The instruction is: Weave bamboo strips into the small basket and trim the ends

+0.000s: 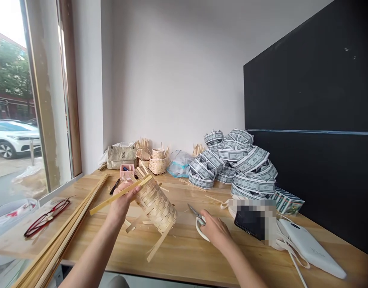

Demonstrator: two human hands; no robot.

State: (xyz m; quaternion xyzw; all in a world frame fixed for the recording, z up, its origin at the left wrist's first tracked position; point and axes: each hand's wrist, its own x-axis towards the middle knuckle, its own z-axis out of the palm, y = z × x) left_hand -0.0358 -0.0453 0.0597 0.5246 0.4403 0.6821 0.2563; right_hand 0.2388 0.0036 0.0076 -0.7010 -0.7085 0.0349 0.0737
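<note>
My left hand (pixel 121 202) is closed on a woven bamboo basket (pixel 157 206), gripping it near its upper end. The basket tilts, its lower end pointing down to the right, and a loose strip hangs from that end. A long flat bamboo strip (pixel 107 203) crosses the same hand and the basket's top. Over the table's right half, my right hand (pixel 214 229) has its fingers on the white handles of a pair of scissors (pixel 198 220). The blades point up to the left, toward the basket but apart from it. My right fingertips are partly hidden.
Long bamboo strips (pixel 72 224) lie along the left, beside red-framed glasses (pixel 47 217). Small baskets (pixel 158 163), a handbag (pixel 121 157) and a pink box (pixel 127 171) stand at the back. Patterned ribbon rolls (pixel 252 180), a phone (pixel 251 222) and a white power bank (pixel 314 248) occupy the right.
</note>
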